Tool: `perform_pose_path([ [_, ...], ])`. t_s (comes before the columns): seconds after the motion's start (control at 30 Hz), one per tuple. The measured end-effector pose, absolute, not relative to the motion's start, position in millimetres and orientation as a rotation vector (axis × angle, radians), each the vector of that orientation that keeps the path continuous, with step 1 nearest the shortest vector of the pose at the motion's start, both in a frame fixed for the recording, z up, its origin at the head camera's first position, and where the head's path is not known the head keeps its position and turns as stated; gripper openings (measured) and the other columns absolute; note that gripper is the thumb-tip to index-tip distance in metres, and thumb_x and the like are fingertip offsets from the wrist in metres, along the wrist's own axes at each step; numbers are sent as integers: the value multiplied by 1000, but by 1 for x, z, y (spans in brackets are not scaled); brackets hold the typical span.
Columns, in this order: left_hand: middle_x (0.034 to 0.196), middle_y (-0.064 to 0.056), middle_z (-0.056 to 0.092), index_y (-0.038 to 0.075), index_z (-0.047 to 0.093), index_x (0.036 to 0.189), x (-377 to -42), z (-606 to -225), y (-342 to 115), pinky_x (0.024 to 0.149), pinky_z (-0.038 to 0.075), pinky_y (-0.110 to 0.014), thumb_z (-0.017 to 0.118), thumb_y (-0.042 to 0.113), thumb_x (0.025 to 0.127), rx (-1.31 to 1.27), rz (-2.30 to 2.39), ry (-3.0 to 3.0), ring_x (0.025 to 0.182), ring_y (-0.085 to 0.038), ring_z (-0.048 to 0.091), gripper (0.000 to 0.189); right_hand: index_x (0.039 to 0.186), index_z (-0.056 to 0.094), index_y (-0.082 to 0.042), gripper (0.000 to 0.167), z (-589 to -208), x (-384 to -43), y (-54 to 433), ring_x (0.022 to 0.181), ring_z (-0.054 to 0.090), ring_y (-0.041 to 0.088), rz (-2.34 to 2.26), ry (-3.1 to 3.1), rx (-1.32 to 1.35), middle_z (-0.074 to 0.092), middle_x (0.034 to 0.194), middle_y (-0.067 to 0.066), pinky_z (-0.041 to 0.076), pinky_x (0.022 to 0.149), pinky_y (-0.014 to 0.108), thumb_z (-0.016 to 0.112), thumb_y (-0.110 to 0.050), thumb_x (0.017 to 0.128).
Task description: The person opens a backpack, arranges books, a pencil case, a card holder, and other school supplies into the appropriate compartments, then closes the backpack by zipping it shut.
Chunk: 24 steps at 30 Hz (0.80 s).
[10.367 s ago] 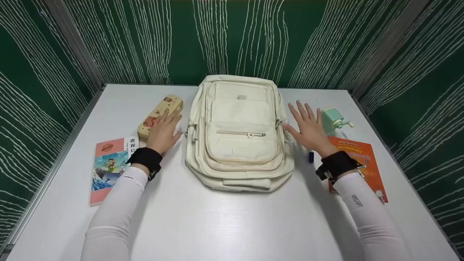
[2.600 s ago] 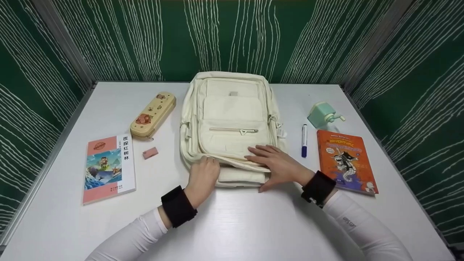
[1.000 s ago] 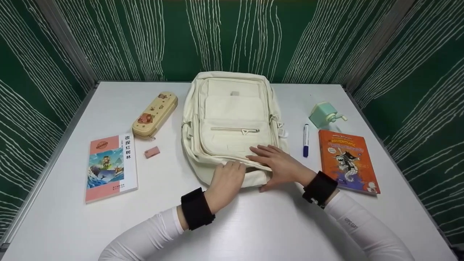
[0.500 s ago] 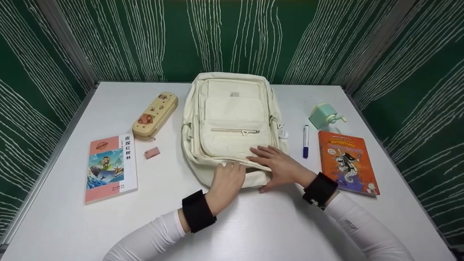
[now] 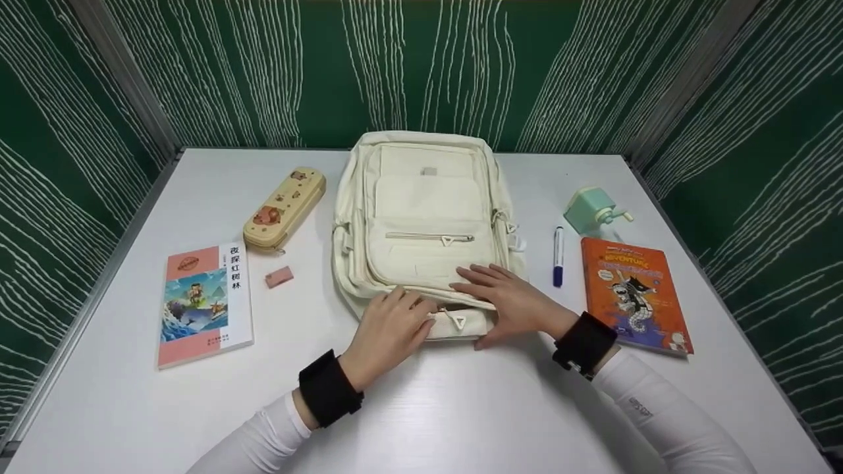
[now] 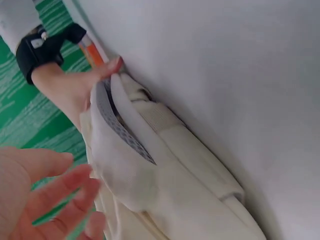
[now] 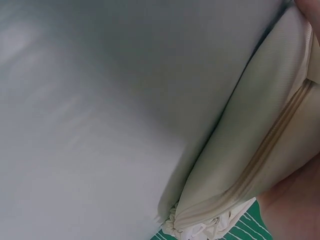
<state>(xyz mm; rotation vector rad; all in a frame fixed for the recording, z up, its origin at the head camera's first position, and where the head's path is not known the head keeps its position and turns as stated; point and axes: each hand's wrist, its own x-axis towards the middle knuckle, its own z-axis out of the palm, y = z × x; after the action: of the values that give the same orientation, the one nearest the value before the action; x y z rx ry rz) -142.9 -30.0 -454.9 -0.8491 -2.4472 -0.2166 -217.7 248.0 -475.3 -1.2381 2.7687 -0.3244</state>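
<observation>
A cream backpack lies front side up on the white table. Along its near end a zipped compartment is partly open; grey lining shows in the left wrist view. My left hand is at this near edge, its fingers loose and apart from the fabric in the left wrist view. A triangular zipper pull hangs just right of that hand. At the near right corner my right hand holds the backpack, fingers spread over the front and thumb at the bottom edge.
Left of the backpack lie a yellow pencil case, a pink eraser and a pink-and-white book. On the right are a green pencil sharpener, a marker and an orange book.
Both hands came from beside the backpack to its near end. My left hand slid right along the zipper, then drew back left, loosening and uncovering the triangular pull. The right hand stays put.
</observation>
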Motion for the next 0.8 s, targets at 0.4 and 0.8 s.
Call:
perform_pose_path([
  [0.4,119,-7,70,13,64,123,-172,-459,-59,95,56,-43,75,29,93,-827,-524,-2571,113,-27,65,36,157,41,-19,114,-476,-219,249,156,31,39,-314,2772,-1251,33,168,12,25,127,61,86,-68,65],
  [0.8,136,-11,69,14,71,124,-190,-466,-86,110,50,-56,73,46,93,-826,-760,-2794,134,-37,60,45,158,40,-18,114,-476,-217,249,157,30,39,-312,2764,-1235,32,169,12,24,127,60,86,-68,66],
])
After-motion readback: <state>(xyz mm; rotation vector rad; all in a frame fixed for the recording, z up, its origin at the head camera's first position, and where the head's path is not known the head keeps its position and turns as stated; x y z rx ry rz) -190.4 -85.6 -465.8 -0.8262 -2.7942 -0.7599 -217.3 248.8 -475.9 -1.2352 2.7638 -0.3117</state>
